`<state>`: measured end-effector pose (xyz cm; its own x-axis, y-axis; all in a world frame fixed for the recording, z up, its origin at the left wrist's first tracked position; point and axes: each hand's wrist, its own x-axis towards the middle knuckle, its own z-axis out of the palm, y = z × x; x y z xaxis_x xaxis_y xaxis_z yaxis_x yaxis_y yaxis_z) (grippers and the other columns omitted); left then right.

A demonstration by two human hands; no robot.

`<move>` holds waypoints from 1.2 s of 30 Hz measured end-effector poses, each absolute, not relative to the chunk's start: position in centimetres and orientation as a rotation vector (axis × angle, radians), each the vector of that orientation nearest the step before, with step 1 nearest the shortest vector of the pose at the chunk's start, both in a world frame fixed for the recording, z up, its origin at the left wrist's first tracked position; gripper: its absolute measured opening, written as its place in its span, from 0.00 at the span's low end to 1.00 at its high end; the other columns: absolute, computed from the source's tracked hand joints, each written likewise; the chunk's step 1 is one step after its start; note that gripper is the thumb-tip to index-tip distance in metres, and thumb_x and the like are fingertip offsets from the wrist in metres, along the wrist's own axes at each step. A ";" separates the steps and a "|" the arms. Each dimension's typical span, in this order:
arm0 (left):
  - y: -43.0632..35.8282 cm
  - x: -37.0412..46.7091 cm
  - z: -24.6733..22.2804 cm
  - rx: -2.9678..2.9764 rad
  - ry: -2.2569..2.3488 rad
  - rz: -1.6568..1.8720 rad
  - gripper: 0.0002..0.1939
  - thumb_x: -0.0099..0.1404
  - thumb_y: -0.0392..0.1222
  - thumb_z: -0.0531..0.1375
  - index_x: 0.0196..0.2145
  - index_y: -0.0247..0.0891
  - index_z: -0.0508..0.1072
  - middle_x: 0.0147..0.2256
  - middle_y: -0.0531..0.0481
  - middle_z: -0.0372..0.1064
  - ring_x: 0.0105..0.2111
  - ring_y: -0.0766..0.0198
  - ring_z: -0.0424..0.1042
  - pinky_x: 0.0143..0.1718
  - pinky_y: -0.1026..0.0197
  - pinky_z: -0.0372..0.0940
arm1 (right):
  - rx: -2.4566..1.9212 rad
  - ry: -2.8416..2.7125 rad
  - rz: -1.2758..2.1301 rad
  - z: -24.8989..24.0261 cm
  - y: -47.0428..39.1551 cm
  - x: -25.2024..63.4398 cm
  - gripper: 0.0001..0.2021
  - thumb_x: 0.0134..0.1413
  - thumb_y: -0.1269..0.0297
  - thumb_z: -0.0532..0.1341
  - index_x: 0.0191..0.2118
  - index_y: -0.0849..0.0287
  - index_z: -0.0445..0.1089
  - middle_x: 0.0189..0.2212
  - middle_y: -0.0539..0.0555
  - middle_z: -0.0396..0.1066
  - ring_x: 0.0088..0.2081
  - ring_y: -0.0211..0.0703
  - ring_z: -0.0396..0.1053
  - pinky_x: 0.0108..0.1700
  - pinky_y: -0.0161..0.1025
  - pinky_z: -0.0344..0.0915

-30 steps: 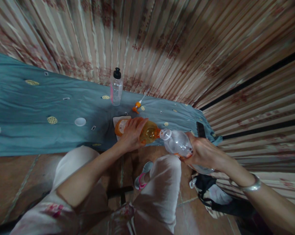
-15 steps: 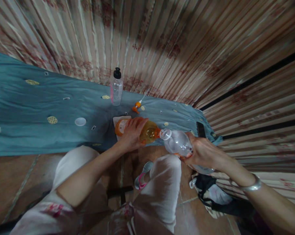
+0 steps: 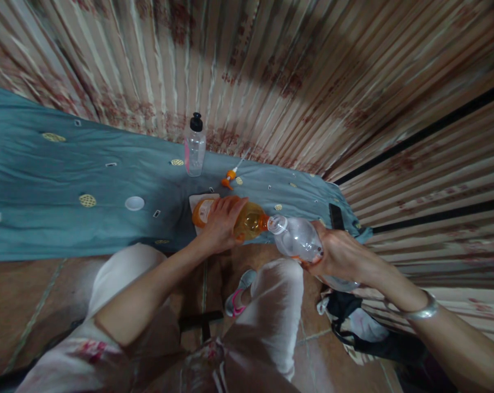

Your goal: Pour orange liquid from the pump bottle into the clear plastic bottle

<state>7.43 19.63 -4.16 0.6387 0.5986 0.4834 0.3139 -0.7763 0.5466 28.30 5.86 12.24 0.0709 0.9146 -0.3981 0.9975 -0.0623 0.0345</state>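
My left hand (image 3: 222, 224) is wrapped round an orange bottle (image 3: 251, 220) that lies nearly level, its neck pointing right. My right hand (image 3: 332, 252) grips a clear plastic bottle (image 3: 298, 239), tilted with its mouth toward the left. The two bottle mouths meet, neck against neck. Under the base of the orange bottle is a pale flat piece (image 3: 198, 200). An orange pump top (image 3: 229, 179) with a clear tube lies on the blue cloth (image 3: 119, 180) behind the bottles. Whether liquid is moving between them I cannot tell.
A clear bottle with a black cap (image 3: 195, 147) stands near the pleated curtain (image 3: 230, 71). On the cloth lie a round white disc (image 3: 134, 203) and a dark phone-like object (image 3: 335, 216). A dark bag (image 3: 365, 330) sits on the tiled floor at the right.
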 end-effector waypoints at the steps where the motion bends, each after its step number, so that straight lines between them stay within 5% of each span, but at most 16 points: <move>1: 19.6 7.4 -4.1 2.446 0.718 0.940 0.47 0.48 0.44 0.68 0.63 0.37 0.52 0.56 0.36 0.60 0.55 0.43 0.60 0.58 0.40 0.54 | 2.053 1.916 -0.387 12.3 5.9 28.3 0.21 0.44 0.57 0.60 0.44 0.61 0.60 0.28 0.54 0.73 0.29 0.48 0.74 0.28 0.36 0.57; 36: 19.7 7.4 -4.1 2.471 0.711 0.954 0.47 0.47 0.45 0.68 0.61 0.32 0.54 0.54 0.33 0.61 0.54 0.42 0.61 0.56 0.42 0.56 | 2.036 1.919 -0.356 12.1 5.8 28.3 0.21 0.43 0.56 0.60 0.43 0.62 0.61 0.28 0.55 0.73 0.29 0.48 0.74 0.27 0.37 0.57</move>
